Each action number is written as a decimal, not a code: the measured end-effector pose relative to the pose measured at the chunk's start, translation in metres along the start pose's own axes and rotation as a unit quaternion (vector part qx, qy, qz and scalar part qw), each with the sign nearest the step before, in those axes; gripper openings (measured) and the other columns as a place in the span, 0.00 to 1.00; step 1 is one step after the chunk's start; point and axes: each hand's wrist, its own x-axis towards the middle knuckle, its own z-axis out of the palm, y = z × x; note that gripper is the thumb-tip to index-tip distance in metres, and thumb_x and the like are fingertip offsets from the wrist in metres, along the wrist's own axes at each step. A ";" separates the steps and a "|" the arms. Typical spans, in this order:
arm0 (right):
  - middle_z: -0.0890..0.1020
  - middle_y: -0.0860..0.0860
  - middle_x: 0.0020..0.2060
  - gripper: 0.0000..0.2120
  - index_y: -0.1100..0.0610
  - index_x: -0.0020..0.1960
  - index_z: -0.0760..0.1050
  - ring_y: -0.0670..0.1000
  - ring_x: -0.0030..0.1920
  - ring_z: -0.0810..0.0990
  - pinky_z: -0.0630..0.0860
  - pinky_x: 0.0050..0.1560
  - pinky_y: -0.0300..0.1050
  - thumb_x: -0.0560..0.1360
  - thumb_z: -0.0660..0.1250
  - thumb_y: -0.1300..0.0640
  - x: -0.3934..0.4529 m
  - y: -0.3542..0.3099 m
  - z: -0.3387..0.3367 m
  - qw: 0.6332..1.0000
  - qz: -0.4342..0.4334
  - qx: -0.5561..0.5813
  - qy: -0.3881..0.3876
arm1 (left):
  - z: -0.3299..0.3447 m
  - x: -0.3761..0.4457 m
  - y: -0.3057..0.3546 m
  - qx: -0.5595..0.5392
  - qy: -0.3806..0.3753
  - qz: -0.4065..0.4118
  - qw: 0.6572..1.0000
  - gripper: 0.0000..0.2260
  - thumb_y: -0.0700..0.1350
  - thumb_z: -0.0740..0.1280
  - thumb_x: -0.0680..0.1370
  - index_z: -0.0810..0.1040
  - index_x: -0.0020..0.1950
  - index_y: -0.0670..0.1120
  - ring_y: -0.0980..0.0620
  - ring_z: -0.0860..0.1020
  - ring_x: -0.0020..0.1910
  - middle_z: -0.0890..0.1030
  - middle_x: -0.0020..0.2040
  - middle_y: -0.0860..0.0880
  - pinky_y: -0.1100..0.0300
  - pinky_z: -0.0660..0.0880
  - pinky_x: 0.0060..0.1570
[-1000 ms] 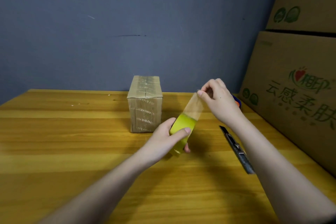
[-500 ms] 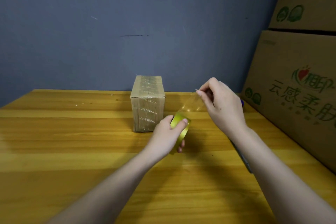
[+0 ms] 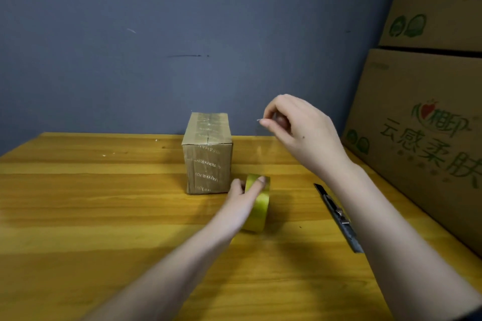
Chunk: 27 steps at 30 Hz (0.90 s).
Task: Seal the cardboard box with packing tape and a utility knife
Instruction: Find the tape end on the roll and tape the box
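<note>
A small cardboard box [image 3: 208,154] stands upright on the wooden table [image 3: 91,203], with old tape across its top and front. Just right of its base, my left hand [image 3: 241,197] grips a yellow roll of packing tape [image 3: 258,204] that rests on edge on the table. My right hand [image 3: 294,128] is raised above and to the right, pinching the free end of a clear tape strip [image 3: 260,150] stretched up from the roll. A dark utility knife [image 3: 339,219] lies on the table under my right forearm, partly hidden by it.
Large printed cardboard cartons [image 3: 422,122] are stacked along the table's right side. A grey-blue wall [image 3: 156,47] closes the back right behind the small box.
My left hand lowered the roll onto the table beside the box. My right hand rose and moved away, drawing out a longer strip of tape.
</note>
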 end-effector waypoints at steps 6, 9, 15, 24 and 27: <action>0.75 0.44 0.38 0.05 0.49 0.45 0.73 0.45 0.39 0.72 0.73 0.38 0.44 0.76 0.65 0.48 0.008 0.012 0.001 0.997 0.021 0.061 -0.051 | -0.038 0.010 0.008 0.252 0.114 0.157 0.948 0.16 0.64 0.61 0.74 0.68 0.47 0.51 0.51 0.76 0.41 0.76 0.40 0.53 0.54 0.71 0.41; 0.77 0.45 0.38 0.05 0.49 0.45 0.73 0.46 0.39 0.74 0.74 0.39 0.45 0.75 0.65 0.48 0.013 0.015 0.001 0.994 0.021 0.084 -0.072 | -0.047 0.017 0.035 0.117 0.117 0.310 0.936 0.10 0.51 0.70 0.74 0.71 0.51 0.51 0.53 0.77 0.47 0.77 0.46 0.52 0.59 0.74 0.48; 0.77 0.46 0.39 0.04 0.46 0.45 0.73 0.46 0.40 0.75 0.76 0.41 0.49 0.75 0.65 0.47 0.018 0.021 0.008 0.991 0.013 0.107 -0.079 | -0.045 0.038 0.068 0.013 0.016 0.338 0.941 0.08 0.39 0.71 0.73 0.77 0.45 0.51 0.55 0.82 0.41 0.81 0.44 0.51 0.63 0.78 0.47; 0.74 0.44 0.40 0.10 0.45 0.53 0.72 0.45 0.40 0.74 0.77 0.41 0.46 0.74 0.65 0.44 0.020 0.030 0.024 0.978 0.069 0.186 -0.070 | -0.045 0.045 0.070 0.015 0.059 0.337 0.939 0.06 0.40 0.69 0.75 0.78 0.40 0.49 0.55 0.83 0.33 0.81 0.37 0.53 0.66 0.76 0.41; 0.74 0.44 0.45 0.10 0.48 0.52 0.74 0.44 0.42 0.76 0.75 0.42 0.38 0.73 0.68 0.46 0.018 0.034 0.029 0.968 0.104 0.221 -0.062 | -0.046 0.045 0.070 0.010 0.070 0.326 0.943 0.05 0.40 0.69 0.75 0.78 0.39 0.47 0.54 0.83 0.33 0.81 0.35 0.53 0.65 0.77 0.41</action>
